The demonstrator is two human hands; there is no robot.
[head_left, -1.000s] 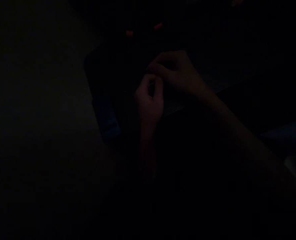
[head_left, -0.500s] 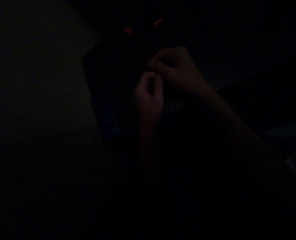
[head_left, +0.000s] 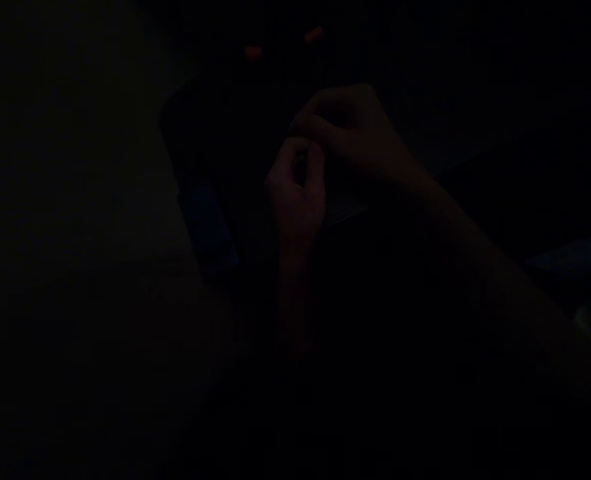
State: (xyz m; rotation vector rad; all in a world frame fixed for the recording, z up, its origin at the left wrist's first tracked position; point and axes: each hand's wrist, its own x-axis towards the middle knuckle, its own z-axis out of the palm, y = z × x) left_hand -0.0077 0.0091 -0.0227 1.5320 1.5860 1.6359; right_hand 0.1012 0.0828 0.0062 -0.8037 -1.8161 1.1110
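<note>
The view is very dark. My left hand (head_left: 298,187) is closed in a pinch, thumb and forefinger curled together over a dark surface. Just above and to its right, my right hand (head_left: 348,127) is also pinched, its fingertips meeting those of the left. Whatever lies between the fingertips is too small or too dark to make out. Beyond the hands are two small orange pieces, one to the left (head_left: 253,53) and one to the right (head_left: 314,35), apart from my fingers.
A dark blue flat object (head_left: 209,230) lies at the left edge of the dark, round-cornered surface (head_left: 190,127). A paler floor-like area (head_left: 75,147) spreads to the left. At the far right a bluish shape (head_left: 575,253) shows faintly.
The picture is dimmer now, and the whole scene sits slightly higher in view. Both hands keep nearly the same pinched pose, fingertips together.
</note>
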